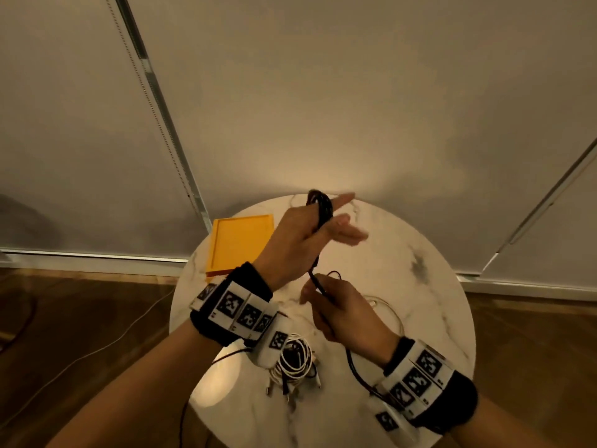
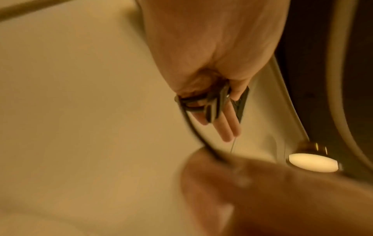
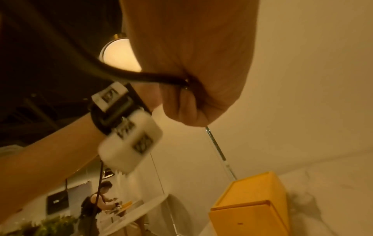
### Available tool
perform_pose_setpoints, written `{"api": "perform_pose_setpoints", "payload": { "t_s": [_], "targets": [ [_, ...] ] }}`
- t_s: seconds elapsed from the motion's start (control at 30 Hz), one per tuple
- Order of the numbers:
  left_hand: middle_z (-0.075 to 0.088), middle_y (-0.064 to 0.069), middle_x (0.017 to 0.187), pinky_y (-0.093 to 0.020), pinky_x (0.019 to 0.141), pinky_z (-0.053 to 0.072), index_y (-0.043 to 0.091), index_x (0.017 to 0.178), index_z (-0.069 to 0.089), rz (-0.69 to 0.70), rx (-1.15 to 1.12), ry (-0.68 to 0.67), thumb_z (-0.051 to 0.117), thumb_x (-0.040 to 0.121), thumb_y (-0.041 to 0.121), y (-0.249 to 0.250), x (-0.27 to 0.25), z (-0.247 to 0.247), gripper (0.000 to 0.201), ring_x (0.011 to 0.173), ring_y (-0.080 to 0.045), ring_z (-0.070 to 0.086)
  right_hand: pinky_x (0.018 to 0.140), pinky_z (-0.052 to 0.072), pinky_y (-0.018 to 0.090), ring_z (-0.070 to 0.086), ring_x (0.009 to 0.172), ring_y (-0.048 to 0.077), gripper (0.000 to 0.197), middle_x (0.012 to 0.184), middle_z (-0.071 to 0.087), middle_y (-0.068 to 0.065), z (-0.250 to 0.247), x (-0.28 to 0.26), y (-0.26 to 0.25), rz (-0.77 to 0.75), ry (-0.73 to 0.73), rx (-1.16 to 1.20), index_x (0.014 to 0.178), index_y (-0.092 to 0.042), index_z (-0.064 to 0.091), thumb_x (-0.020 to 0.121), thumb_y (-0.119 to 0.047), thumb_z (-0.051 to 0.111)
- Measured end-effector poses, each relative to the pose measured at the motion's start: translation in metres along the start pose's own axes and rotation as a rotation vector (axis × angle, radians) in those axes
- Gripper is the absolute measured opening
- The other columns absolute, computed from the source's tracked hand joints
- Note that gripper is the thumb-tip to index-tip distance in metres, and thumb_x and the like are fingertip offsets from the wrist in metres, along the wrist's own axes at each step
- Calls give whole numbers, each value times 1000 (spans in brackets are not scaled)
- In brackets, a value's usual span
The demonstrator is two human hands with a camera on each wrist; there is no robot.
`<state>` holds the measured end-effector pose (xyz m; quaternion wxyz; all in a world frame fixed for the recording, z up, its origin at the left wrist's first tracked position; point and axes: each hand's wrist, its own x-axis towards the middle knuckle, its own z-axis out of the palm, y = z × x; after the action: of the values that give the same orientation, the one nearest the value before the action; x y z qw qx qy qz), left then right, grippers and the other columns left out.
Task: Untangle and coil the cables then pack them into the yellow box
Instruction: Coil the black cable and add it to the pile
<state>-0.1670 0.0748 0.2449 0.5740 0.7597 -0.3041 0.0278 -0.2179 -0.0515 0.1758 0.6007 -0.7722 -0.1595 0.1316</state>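
Head view: left hand (image 1: 303, 240), fingers straight, carries thin black cable (image 1: 321, 206) looped around them; right hand (image 1: 345, 310) grips the tail. Shallow yellow rectangular box (image 1: 240, 244) on round white marble table (image 1: 420, 286), beside tangled white and black cables (image 1: 295, 358).
Left wrist view: loops circle the fingers (image 2: 228, 126).
Right wrist view: fist closed around cable.
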Motion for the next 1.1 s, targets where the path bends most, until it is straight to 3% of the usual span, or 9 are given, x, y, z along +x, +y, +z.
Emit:
{"api": "perform_pose_setpoints", "payload": {
  "t_s": [0.1,0.2,0.27,0.37,0.5,0.63,0.8,0.93,1.1],
  "targets": [
    [76,0,93,-25,89,50,3,132,53,24,403,-84,40,100,28,-12,-11,-3,42,89,-9,71,48,39,27,44,40,8,21,51,50,-3,-7,-1,3,-77,20,-251,89,-11,63,100,-22,49],
    [74,-1,84,-36,78,51,9,117,62,-3,734,-191,37,102,33,-24,-18,-12,39,80,-18,68,58,44,36,53,53,16,22,64,64,3,-17,1,8,-236,56,-575,101,-17,69,97,-30,52],
    [61,0,66,-38,63,44,11,89,60,-60,864,-279,38,103,35,-29,-22,-16,35,60,-21,57,57,45,39,57,59,26,25,69,69,5,-23,3,11,-321,61,-724,102,-21,70,93,-35,51],
    [34,5,58,-30,55,22,19,60,33,-160,907,-444,39,102,37,-30,-29,-18,46,48,-12,34,50,45,38,60,58,27,22,69,69,1,-30,3,12,-433,45,-884,93,-21,69,88,-36,53],
    [32,-1,49,-31,51,25,13,55,35,-211,756,-574,45,96,48,-34,-37,-31,55,44,-16,28,47,45,35,62,63,24,27,74,68,-3,-27,-1,18,-491,7,-990,95,-23,69,89,-41,50],
    [43,3,54,-24,50,30,17,63,56,-241,812,-712,53,76,69,-40,-46,-41,54,47,-12,38,59,50,34,65,62,17,19,70,69,-2,-19,-7,19,-221,-170,-721,101,-22,69,92,-37,60],
    [55,5,57,-18,51,34,14,73,70,-310,716,-773,61,84,56,-45,-54,-50,44,49,-9,46,51,51,30,59,46,24,22,63,64,12,-24,-9,23,140,-424,69,108,-7,67,88,-14,68],
    [56,6,50,-33,51,45,18,77,71,-421,385,-858,59,90,48,-34,-53,-49,34,44,-14,50,46,47,28,52,43,22,16,57,60,8,-29,-5,26,125,-384,138,98,-4,71,85,-14,70],
    [49,6,48,-41,46,41,7,95,70,-444,190,-910,53,94,30,-37,-59,-28,28,40,-19,43,49,40,30,50,48,18,8,56,59,-2,-23,-1,20,-57,-253,-129,79,-30,72,85,-35,71]
  ]
}}
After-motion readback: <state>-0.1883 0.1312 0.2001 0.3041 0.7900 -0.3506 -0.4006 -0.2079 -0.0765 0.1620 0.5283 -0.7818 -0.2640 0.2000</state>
